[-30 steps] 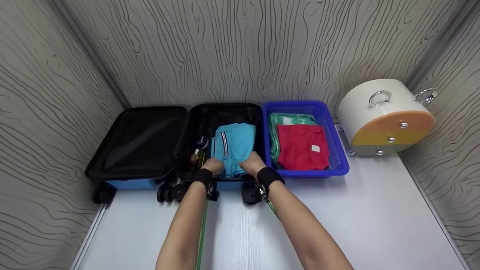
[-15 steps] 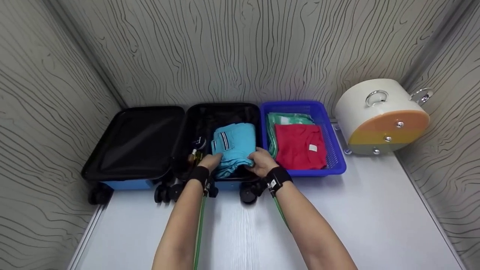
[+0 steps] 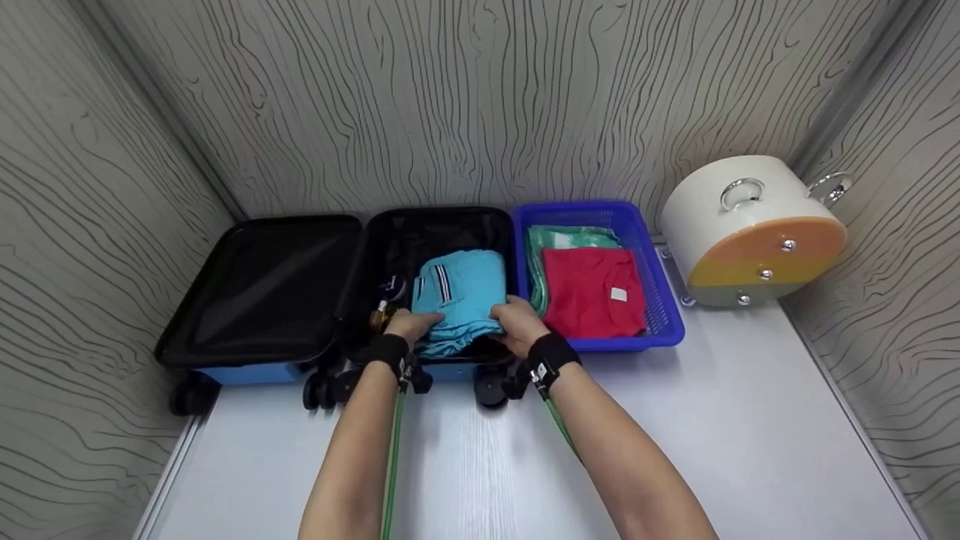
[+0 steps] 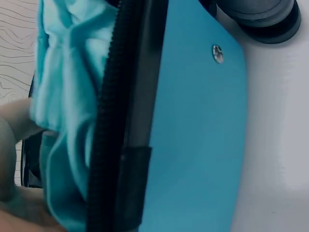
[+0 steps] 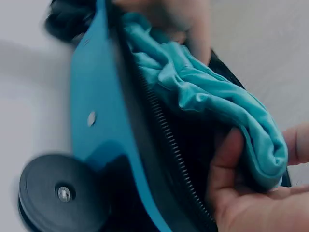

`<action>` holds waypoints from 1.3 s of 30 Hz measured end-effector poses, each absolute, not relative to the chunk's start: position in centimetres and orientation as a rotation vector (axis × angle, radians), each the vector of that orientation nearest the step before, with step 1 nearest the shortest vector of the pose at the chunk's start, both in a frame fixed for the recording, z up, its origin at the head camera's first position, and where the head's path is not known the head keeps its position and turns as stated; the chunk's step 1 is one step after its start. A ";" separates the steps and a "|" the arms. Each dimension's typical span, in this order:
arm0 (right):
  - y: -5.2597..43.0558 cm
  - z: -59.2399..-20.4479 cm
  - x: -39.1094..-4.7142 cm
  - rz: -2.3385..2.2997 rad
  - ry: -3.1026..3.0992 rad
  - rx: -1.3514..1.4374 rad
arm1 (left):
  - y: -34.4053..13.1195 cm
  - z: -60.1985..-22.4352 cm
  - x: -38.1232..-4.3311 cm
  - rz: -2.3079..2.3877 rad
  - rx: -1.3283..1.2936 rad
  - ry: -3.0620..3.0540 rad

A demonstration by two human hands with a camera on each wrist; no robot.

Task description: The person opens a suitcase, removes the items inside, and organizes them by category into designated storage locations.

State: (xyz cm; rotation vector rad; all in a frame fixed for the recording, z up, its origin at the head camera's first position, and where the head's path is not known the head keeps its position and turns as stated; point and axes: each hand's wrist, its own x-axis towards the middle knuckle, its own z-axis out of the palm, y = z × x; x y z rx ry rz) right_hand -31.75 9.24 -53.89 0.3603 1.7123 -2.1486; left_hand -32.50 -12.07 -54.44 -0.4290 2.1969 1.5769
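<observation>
A person's two bare hands hold a folded light-blue garment that lies in the right-hand half of an opened suitcase. The left hand grasps the near left of the fabric, thumb on top; the right hand pinches the near right corner, the rolled edge caught between thumb and fingers. A dark stripe edged in white crosses the garment's left side. Beside the left hand, inside the same half, are a small amber bottle with a white cap and a dark round container whose pale markings are too small to read. The suitcase's other half lies to the left, black inside with a blue outer shell. Just right of the suitcase is a blue plastic basket holding a folded red garment on top of a green-and-white one; the red one bears a white label, its print illegible. Farther right stands a white drum-shaped case with an orange, yellow and grey-green front. Both wrists wear black bands, the right one with a white patch, unreadable here.
</observation>
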 end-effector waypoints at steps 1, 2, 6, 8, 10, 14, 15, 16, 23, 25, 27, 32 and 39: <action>9.1 -53.8 -31.6 -2.090 1.806 0.334 | -12.0 -54.4 -32.4 1.582 -0.438 2.225; 9.0 -53.7 -31.5 -2.030 1.898 0.303 | -11.9 -54.2 -32.4 1.589 -0.442 2.250; 8.8 -53.5 -31.0 -1.825 2.177 0.174 | -11.4 -53.7 -32.2 1.631 -0.448 2.299; 8.7 -53.4 -30.8 -1.769 2.255 0.123 | -11.3 -53.4 -32.2 1.651 -0.433 2.308; 8.6 -53.5 -30.8 -1.735 2.307 0.088 | -11.1 -53.2 -32.2 1.672 -0.418 2.310; 8.9 -53.4 -30.6 -1.660 2.429 0.018 | -10.5 -52.9 -32.1 1.753 -0.393 2.296; 9.0 -53.4 -30.6 -1.648 2.458 -0.006 | -10.3 -52.8 -32.0 1.778 -0.394 2.294; 9.2 -53.3 -30.6 -1.641 2.480 -0.023 | -10.0 -52.6 -32.0 1.802 -0.397 2.294; 12.2 -52.7 -30.5 -1.688 2.661 -0.077 | -7.4 -51.3 -31.9 1.955 -0.276 2.257; 13.6 -52.6 -30.5 -1.705 2.709 -0.068 | -6.1 -51.0 -32.0 1.979 -0.209 2.228; 15.1 -52.4 -30.5 -1.715 2.745 -0.046 | -4.7 -50.8 -32.2 1.991 -0.146 2.204; 18.8 -52.5 -30.3 -1.705 2.835 0.051 | -0.9 -50.9 -32.5 2.051 -0.033 2.099; 22.6 -53.6 -29.9 -1.684 2.964 0.228 | 3.5 -51.3 -32.6 2.041 0.062 1.973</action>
